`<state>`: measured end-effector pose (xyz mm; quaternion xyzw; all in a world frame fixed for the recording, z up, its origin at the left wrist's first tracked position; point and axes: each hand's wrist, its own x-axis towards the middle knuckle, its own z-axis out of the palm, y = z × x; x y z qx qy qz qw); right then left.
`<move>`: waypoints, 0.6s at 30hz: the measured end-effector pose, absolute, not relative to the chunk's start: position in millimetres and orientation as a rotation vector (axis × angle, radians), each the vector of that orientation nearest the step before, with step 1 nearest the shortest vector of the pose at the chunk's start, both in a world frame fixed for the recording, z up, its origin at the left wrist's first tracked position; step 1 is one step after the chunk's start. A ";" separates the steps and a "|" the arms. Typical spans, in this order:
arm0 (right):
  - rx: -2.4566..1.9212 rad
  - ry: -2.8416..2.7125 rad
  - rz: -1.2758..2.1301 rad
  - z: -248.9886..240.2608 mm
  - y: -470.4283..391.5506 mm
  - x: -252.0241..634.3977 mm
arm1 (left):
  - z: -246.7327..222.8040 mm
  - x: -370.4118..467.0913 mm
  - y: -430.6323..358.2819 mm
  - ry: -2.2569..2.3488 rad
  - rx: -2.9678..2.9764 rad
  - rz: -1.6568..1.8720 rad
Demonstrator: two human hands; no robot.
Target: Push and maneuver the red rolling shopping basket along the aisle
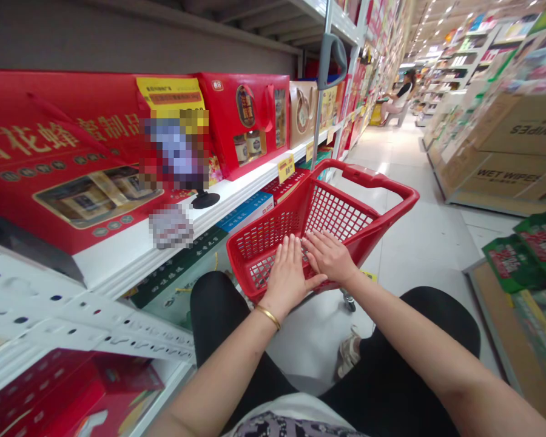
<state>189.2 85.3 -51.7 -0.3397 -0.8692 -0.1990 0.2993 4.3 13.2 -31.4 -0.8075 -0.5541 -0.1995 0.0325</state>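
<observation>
Red plastic basket with little holes and wheels (341,206): It stands on the floor just past the knees, with its left side near the shelf.
Two bare hands: The left hand (286,273) and right hand (333,260) are flat, fingers straight, side by side over the basket's near edge. I cannot tell if they touch the basket or each other.
Grabbing: Neither hand holds a thing, so no lifting or pushing seems begun.
Shelf goods: A big red box with gold writing (73,142) and a red box with a ribbon (248,121) stand on the white metal shelf (250,179), near its front edge, not picked up.
Tight side: On the left, that shelf edge could bump the basket. A grey plastic handle on a thin pole (326,64) rises by the basket's far left corner.
Roomy side: Shiny pale floor (404,243) lies right of the basket and runs far ahead.
Far right edge: Brown cardboard boxes (505,173) and shiny green packs (523,255) line that floor.
</observation>
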 end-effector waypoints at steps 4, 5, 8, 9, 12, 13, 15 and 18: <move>-0.986 -2.220 -0.545 -51.0 91.3 201.6 | -25.1 4.8 11.2 -1.671 -2.469 -0.619; -1.004 -2.200 -0.532 -51.6 90.7 201.2 | -24.2 4.9 11.0 -1.667 -2.469 -0.618; -0.921 -2.226 -0.503 -56.5 84.1 189.8 | -24.4 4.8 11.2 -1.665 -2.473 -0.621; -0.860 -2.245 -0.504 -58.8 81.6 184.9 | -25.3 4.7 11.3 -1.665 -2.472 -0.625; -0.711 -2.301 -0.517 -63.0 79.7 181.7 | -28.5 4.3 11.3 -1.664 -2.458 -0.655; -0.708 -2.307 -0.515 -62.3 82.1 186.5 | -29.4 4.1 11.2 -1.663 -2.455 -0.667; -0.765 -2.288 -0.518 -57.6 91.2 203.2 | -30.4 3.8 11.2 -1.665 -2.455 -0.688; -0.906 -2.134 -0.563 -48.7 106.1 227.7 | -30.4 4.0 12.1 -1.668 -2.460 -0.705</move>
